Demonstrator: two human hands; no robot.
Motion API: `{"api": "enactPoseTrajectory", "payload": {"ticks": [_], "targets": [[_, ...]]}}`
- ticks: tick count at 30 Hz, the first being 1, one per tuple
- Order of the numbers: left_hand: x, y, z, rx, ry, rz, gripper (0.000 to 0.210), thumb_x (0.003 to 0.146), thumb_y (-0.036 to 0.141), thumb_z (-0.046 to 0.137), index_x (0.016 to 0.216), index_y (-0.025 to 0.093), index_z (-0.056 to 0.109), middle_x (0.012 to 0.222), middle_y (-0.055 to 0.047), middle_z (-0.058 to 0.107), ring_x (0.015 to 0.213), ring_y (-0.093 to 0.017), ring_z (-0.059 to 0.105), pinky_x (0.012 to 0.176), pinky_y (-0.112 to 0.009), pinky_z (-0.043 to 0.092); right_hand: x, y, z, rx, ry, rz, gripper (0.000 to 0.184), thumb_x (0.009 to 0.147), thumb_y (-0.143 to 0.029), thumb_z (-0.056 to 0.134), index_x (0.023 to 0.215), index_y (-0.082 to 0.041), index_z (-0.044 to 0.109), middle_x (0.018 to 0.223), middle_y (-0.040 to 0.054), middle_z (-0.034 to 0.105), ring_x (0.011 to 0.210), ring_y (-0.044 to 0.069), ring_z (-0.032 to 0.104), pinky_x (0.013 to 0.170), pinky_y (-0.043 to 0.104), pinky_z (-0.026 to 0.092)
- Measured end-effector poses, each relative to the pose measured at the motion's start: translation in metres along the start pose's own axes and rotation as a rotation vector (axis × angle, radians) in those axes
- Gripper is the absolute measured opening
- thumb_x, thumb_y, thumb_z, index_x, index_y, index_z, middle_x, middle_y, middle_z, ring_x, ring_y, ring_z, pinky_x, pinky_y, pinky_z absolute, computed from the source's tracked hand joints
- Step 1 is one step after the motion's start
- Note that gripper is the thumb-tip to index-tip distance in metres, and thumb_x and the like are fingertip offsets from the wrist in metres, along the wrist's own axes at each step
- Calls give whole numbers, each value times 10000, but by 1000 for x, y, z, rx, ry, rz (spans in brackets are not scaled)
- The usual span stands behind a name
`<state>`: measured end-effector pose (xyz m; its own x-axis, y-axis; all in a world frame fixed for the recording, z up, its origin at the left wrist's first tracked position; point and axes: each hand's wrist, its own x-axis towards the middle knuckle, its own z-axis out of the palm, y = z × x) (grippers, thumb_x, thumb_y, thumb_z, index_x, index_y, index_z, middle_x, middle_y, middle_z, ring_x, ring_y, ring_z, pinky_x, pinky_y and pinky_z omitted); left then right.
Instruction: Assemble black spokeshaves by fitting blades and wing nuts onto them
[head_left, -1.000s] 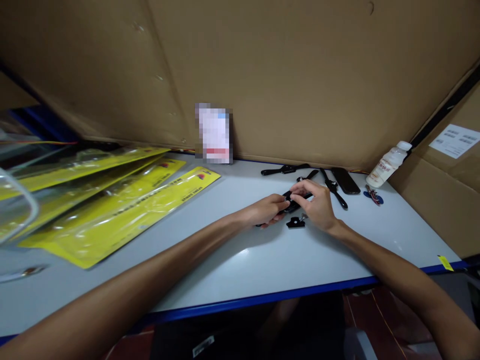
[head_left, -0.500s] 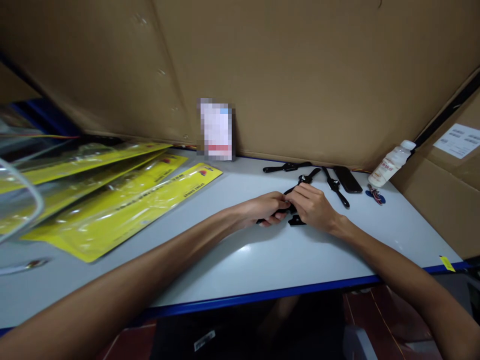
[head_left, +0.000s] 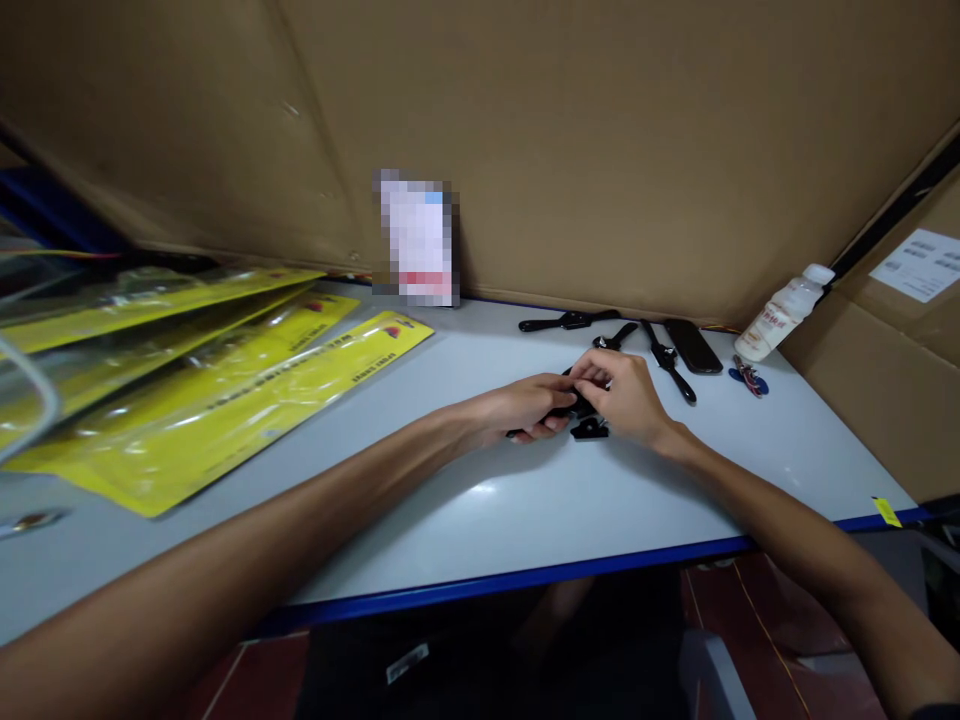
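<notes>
My left hand point(head_left: 529, 405) is closed around the handle of a black spokeshave point(head_left: 576, 404), which is partly hidden by my fingers. At its middle, my right hand point(head_left: 619, 395) is closed with the fingertips pinched against it; any small part between those fingertips is hidden. Just below the hands, on the table, is a small black metal plate point(head_left: 590, 429). Behind my right hand lies another black spokeshave point(head_left: 615, 338), partly covered. A third spokeshave point(head_left: 671, 362) rests to the right, and one more spokeshave point(head_left: 574, 319) lies farther back.
A black phone point(head_left: 694, 347) lies near the cardboard wall point(head_left: 600, 150). To its right are a white bottle point(head_left: 784, 315) and a blue disc with wires point(head_left: 748, 377). Yellow blister packs point(head_left: 300, 405) cover the table's left side. A blurred white card point(head_left: 420, 240) leans at the back.
My right fingers have shifted slightly over the middle of the spokeshave, showing more of it. My left hand keeps its grip. The whole view has shifted a little.
</notes>
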<state>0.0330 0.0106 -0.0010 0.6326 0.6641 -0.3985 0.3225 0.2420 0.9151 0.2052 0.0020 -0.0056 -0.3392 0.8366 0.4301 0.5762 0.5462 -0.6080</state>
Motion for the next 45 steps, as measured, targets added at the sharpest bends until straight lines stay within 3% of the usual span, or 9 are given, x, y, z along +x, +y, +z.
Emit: {"api": "enactPoseTrajectory", "payload": {"ticks": [9,13,19,27,33,38,42,45], "targets": [[-1,1,0,-44,9,-16,156,911,219,466,1066,229,480,592,74,361,386,-68,215,389,-212,114,3,3,-12,0,30,1,111,846,-178,626,761,-178,697,733,10,667,659,132,562,641,278,440],[-1,1,0,-34,-1,-5,142,903,212,468,1043,232,485,598,71,371,390,-68,214,382,-202,125,4,7,-9,42,-49,59,79,812,-168,640,770,-168,707,683,-4,683,625,123,559,632,270,421],[-1,0,0,-48,50,-24,178,957,263,426,1113,220,499,579,64,380,383,-70,218,391,-218,114,5,10,-9,132,-60,180,71,794,-174,631,733,-165,666,652,-6,659,603,124,564,587,259,412],[-2,2,0,-76,58,-45,106,959,249,424,1032,228,497,559,70,366,373,-71,201,393,-226,108,6,12,-18,-249,-19,-41,258,874,-230,643,620,-197,619,676,15,622,687,164,515,658,318,375],[0,-2,-2,-87,36,-28,38,951,256,455,948,234,486,572,62,372,371,-67,208,389,-225,110,2,11,-21,-330,-31,-143,346,890,-231,610,548,-199,571,617,2,550,650,156,462,639,323,339],[0,-3,-3,-43,-2,-7,34,948,243,433,931,236,462,588,66,367,381,-67,216,377,-207,118,0,5,-20,-255,-80,-182,411,914,-269,588,508,-202,572,546,-13,490,609,143,434,619,310,332],[-2,1,-2,0,1,-16,42,944,226,416,914,234,444,589,69,376,378,-67,218,376,-203,130,0,4,-21,-276,-81,-178,356,934,-290,560,607,-209,676,600,7,558,641,156,465,642,316,340],[-3,2,-1,-11,-9,-43,47,930,236,447,968,234,475,582,70,382,376,-72,215,386,-219,120,1,6,-23,-358,-57,-170,356,924,-273,544,593,-203,656,620,22,574,646,166,458,630,326,318]]}}
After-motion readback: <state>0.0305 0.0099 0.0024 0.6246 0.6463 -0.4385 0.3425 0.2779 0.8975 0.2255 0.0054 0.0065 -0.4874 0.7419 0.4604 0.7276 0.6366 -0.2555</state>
